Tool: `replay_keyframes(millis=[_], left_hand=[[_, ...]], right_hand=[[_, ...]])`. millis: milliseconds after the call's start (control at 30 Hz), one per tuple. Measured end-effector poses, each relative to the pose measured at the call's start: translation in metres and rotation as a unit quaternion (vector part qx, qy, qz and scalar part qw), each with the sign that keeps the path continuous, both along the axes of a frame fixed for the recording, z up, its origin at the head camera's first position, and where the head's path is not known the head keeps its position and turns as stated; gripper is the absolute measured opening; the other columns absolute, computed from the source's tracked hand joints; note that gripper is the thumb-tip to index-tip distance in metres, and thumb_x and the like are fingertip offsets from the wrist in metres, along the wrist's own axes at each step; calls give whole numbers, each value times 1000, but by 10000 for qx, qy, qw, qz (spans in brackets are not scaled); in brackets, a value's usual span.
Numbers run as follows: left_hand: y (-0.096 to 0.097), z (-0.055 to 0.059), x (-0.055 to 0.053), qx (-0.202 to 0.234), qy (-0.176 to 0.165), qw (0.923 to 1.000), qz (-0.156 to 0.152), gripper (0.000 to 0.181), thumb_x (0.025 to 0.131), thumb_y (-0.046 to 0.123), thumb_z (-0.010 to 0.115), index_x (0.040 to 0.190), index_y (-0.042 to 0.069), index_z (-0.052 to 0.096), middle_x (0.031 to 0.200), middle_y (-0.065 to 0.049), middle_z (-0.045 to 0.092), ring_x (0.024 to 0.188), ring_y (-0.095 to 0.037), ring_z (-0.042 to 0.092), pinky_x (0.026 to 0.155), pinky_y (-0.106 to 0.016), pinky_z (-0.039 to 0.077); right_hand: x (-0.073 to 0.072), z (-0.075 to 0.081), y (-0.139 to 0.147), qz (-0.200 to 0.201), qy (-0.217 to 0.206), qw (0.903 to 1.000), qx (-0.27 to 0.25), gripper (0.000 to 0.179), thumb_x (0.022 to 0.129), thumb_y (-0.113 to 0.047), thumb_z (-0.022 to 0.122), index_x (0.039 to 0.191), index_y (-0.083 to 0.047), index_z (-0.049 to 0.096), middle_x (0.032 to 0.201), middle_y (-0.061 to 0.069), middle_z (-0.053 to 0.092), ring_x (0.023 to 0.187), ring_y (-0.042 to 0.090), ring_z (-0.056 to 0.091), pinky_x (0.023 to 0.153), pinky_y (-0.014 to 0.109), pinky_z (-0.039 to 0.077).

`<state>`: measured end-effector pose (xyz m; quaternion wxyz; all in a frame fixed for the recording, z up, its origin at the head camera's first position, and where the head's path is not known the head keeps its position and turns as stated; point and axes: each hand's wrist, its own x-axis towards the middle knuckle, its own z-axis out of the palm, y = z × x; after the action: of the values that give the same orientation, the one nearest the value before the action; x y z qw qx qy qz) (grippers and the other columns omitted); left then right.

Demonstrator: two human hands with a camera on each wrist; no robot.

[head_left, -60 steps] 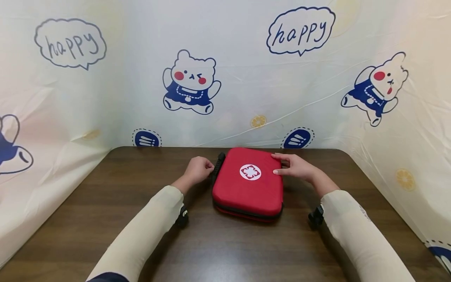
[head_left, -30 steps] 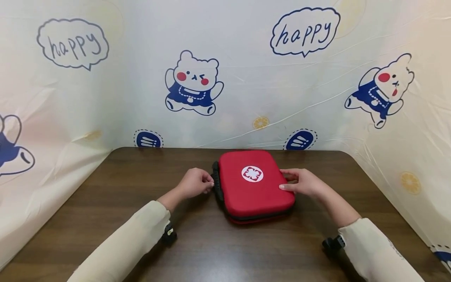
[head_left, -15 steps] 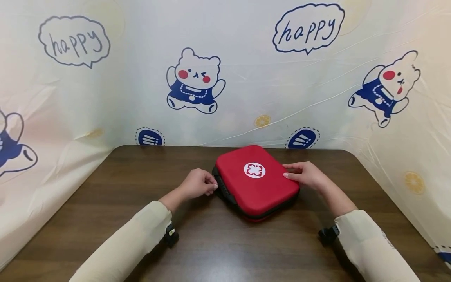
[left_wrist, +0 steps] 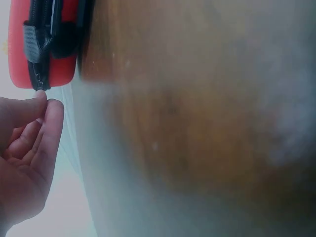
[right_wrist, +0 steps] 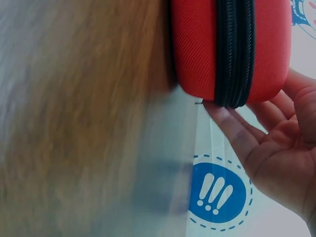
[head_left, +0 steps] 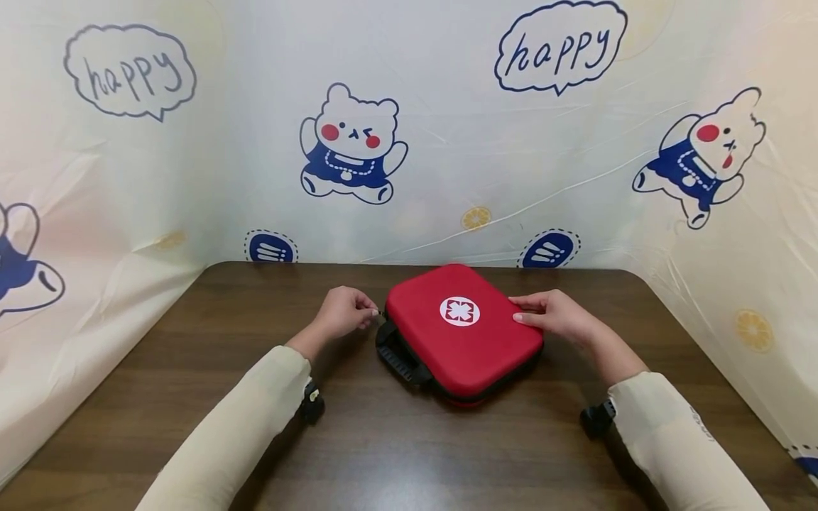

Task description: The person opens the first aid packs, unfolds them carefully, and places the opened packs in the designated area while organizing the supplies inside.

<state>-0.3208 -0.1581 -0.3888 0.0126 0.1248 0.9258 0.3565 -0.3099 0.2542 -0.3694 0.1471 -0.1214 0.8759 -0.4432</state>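
Observation:
A red first-aid case (head_left: 422,312) with a white emblem lies turned at an angle on the table in the head view. Its black carry handle (head_left: 397,360) hangs out at the left front side. At the case's left corner, my left hand (head_left: 343,312) pinches a small zipper pull (left_wrist: 41,87) between thumb and forefinger. My right hand (head_left: 557,316) holds the opposite side, thumb on the lid's edge and fingers against the side. The black zipper track (right_wrist: 236,54) appears closed along the side in the right wrist view.
The dark wooden table (head_left: 409,454) reaches back to a printed cloth backdrop (head_left: 441,156) with bears and speech bubbles. Black wrist cameras sit under both sleeves, the left camera (head_left: 312,403) and the right camera (head_left: 597,420).
The case has turned so its handle side faces the front left, and the handle has swung outward. My left hand has lately moved back along that side; my right hand stays on the case.

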Motion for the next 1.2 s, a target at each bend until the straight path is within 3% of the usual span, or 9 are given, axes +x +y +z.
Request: replay_keyframes(millis=[467, 667, 800, 967, 1067, 1200], left_hand=[[2, 4, -11, -388, 219, 9990, 1, 10, 91, 10, 69, 91, 2, 76, 74, -3, 69, 63, -13, 63, 62, -28, 55], [2, 4, -15, -347, 137, 9993, 2, 10, 91, 10, 69, 91, 3, 76, 74, -3, 69, 64, -13, 64, 62, -29, 55], [-3, 4, -14, -199, -107, 9997, -64, 13, 92, 11, 68, 93, 0, 75, 75, -4, 70, 65, -13, 65, 66, -30, 57], [-13, 2, -7, 516, -805, 9951, -270, 14, 90, 7, 69, 96, -5, 73, 78, -8, 70, 67, -16, 67, 69, -33, 59], [-18, 0, -1, 1063, -1214, 9859, -436, 14, 89, 5, 71, 97, -6, 73, 80, -10, 70, 68, -19, 68, 70, -35, 59], [-21, -4, 9, 1523, -1525, 9754, -471, 16, 87, 6, 73, 98, -5, 74, 84, -14, 71, 71, -21, 68, 72, -35, 59]], right_hand=[[-2, -2, 3, 150, 147, 9998, 45, 55, 90, -26, 71, 138, -6, 54, 115, 14, 69, 88, 22, 65, 75, 31, 55], [-6, -2, 3, 199, 238, 9995, 108, 55, 91, -27, 70, 139, -5, 54, 116, 15, 68, 88, 22, 64, 75, 31, 55], [-10, 1, -2, 16, 728, 9948, 710, 50, 90, -34, 70, 131, -6, 62, 112, 12, 69, 89, 23, 61, 74, 32, 54], [-5, 10, -7, -506, 1531, 9695, 1847, 42, 89, -40, 69, 112, -5, 72, 100, 11, 70, 88, 25, 59, 74, 38, 53], [5, 14, -7, -704, 1606, 9626, 2067, 42, 89, -39, 69, 109, -2, 70, 100, 14, 69, 87, 28, 60, 74, 42, 54], [23, 16, -8, -802, 1370, 9685, 1918, 56, 87, -42, 70, 119, 3, 62, 110, 22, 65, 93, 33, 62, 76, 44, 55]])
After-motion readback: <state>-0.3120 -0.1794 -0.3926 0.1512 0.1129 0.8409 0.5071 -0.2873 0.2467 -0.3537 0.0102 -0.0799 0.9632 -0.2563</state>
